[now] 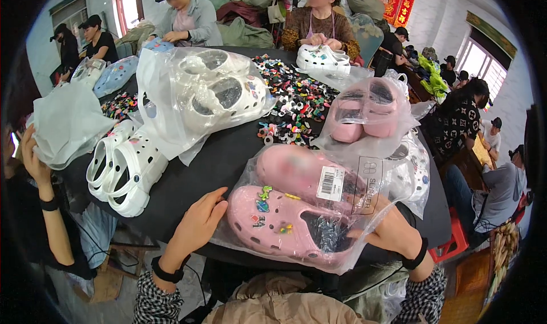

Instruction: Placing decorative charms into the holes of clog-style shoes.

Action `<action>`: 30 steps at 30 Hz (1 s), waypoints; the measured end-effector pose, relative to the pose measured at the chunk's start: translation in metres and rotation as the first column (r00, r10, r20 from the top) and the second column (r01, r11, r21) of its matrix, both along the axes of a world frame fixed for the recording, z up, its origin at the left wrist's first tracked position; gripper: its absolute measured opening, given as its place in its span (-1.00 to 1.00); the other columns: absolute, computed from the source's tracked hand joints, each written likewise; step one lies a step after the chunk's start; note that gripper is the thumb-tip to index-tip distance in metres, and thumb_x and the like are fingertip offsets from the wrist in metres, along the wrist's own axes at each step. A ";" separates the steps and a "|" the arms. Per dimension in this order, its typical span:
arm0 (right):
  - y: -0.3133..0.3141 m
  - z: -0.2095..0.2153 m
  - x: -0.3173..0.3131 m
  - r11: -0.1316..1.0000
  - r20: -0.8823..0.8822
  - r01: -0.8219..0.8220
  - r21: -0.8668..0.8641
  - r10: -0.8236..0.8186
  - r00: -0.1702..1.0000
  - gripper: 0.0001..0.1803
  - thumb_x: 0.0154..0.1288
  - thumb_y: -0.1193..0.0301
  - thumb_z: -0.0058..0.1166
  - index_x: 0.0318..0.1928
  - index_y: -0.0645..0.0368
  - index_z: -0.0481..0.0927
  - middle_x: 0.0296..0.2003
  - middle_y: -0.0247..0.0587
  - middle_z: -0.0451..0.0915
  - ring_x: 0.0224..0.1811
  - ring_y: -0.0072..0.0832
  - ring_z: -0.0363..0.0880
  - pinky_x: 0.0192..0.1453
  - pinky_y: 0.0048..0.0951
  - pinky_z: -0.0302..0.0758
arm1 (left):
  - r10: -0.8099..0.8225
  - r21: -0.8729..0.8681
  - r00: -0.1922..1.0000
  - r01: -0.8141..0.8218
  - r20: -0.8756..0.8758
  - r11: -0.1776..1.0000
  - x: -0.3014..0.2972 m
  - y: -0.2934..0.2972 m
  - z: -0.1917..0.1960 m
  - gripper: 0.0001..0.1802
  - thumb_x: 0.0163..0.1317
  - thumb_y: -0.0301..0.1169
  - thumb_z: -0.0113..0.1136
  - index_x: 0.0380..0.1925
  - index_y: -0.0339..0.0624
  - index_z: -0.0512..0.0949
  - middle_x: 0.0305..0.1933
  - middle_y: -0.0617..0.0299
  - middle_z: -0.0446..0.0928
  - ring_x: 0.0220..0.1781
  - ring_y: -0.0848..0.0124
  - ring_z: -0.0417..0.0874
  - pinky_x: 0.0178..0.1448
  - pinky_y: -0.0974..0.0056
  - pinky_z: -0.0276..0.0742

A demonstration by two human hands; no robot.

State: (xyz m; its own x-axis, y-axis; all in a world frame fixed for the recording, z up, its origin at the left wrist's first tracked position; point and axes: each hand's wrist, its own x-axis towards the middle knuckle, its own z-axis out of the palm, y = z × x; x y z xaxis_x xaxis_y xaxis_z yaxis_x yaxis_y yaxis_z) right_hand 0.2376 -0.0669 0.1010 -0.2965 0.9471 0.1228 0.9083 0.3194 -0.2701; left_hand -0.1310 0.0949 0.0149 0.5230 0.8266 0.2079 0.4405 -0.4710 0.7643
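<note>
In front of me a pair of pink clogs (268,213) lies on the black table inside a clear plastic bag (364,170). The nearer clog carries small charms, among them a green dinosaur (264,193) and a blue planet (262,205). A white barcode label (330,183) shows on the bag over the farther clog. My left hand (196,224) is open beside the toe of the nearer clog, its fingers stretched out. My right hand (393,230) grips the bag's right end by the clog's heel, its thumb showing and its other fingers partly hidden by the plastic.
Bagged pink shoes (364,110) stand behind, with bagged white clogs (411,167) at the right. White clogs (128,167) and larger bagged white ones (225,93) are at the left. Loose charms (293,105) cover the table's middle. Another person's hand (34,156) reaches in at left.
</note>
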 end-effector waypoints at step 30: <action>-0.019 0.018 0.002 0.986 0.111 -0.116 0.116 0.104 0.988 -0.65 0.12 0.35 0.26 -0.06 0.20 0.69 -0.39 -0.24 0.53 -0.30 -0.18 0.53 -0.14 -0.14 0.50 | 0.404 -0.352 0.687 -0.224 0.604 0.909 -0.016 0.008 0.007 -0.87 0.50 -0.40 0.12 -0.25 -0.18 0.55 -0.35 0.54 0.39 -0.31 0.74 0.29 -0.23 0.53 0.21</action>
